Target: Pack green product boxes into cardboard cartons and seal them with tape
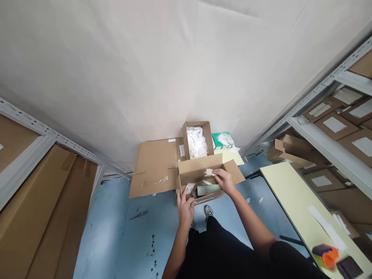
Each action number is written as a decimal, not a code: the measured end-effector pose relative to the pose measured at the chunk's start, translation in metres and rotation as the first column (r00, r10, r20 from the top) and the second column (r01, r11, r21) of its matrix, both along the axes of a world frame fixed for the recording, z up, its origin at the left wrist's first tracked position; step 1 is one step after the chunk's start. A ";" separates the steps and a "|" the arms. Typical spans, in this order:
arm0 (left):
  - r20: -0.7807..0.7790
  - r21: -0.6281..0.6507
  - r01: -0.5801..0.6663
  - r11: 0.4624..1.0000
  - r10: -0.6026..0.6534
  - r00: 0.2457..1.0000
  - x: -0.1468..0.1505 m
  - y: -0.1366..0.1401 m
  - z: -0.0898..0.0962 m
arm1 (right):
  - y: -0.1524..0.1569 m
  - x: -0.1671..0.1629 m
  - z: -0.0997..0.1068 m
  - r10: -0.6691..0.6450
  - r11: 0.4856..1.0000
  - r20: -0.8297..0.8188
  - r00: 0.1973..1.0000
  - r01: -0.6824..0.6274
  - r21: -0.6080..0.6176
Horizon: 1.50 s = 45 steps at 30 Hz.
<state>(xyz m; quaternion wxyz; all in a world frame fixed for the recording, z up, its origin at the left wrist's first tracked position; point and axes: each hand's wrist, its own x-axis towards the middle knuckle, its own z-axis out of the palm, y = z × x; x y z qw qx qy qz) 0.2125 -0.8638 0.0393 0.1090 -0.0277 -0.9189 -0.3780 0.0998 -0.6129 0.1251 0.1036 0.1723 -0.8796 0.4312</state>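
Note:
An open cardboard box (pixel 200 164) stands in front of me with its flaps folded out. Inside lie a pale green box (pixel 208 189) and a few small white pieces, one of them a white slip (pixel 190 188) near the left corner. My left hand (pixel 185 209) rests on the near left edge of the cardboard box, fingers apart, the tips close to that slip. Over the right side of the box, my right hand (pixel 224 180) pinches a small crumpled white piece (pixel 208 172), which looks like paper or a packet.
Behind stands a cardboard box (pixel 209 135) filled with white packets (pixel 197 143). Beside it is a green box (pixel 223 140). A pale table (pixel 293 190) at right bears an orange tape dispenser (pixel 329 255) and a dark phone-like object (pixel 349 267). Shelves with cartons (pixel 334 124) flank both sides.

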 end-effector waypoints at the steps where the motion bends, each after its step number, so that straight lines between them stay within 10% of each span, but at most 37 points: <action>1: -0.004 -0.001 0.008 1.000 -0.008 1.000 0.002 0.000 0.000 | 0.003 0.015 -0.006 0.014 0.999 0.055 0.998 -0.017 0.044; 13: -0.063 -0.109 0.086 0.990 -0.093 0.994 0.020 0.037 0.008 | 0.053 0.065 -0.008 -0.042 0.975 0.208 0.977 -0.005 0.221; 22: -0.140 -0.198 0.295 0.935 -0.325 0.935 0.012 0.173 0.015 | 0.225 0.138 -0.003 -0.315 0.935 0.132 0.940 0.283 0.215; 32: -0.150 -0.204 0.642 0.739 -0.672 0.726 0.007 0.400 0.033 | 0.434 0.286 0.001 -0.748 0.653 0.012 0.664 0.733 0.191; 45: -0.162 -0.202 0.870 0.449 -0.892 0.422 -0.048 0.563 0.043 | 0.504 0.327 -0.008 -0.950 0.310 0.076 0.304 0.945 0.102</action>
